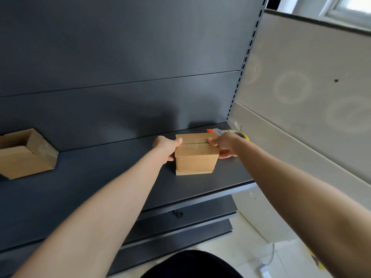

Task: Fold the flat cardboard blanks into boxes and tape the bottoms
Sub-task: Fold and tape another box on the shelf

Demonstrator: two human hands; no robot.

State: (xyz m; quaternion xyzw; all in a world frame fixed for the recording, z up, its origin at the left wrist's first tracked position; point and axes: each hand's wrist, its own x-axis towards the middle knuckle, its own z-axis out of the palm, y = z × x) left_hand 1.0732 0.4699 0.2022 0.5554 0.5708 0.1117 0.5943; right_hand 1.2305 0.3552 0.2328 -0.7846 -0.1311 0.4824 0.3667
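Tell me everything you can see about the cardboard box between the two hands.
The box is small, brown cardboard, folded and standing on the dark grey shelf. Its upward face is two flaps meeting at a centre seam, with clear tape seemingly over it. A cardboard lip shows at its base. The left hand and right hand grip its sides, thumbs on top.
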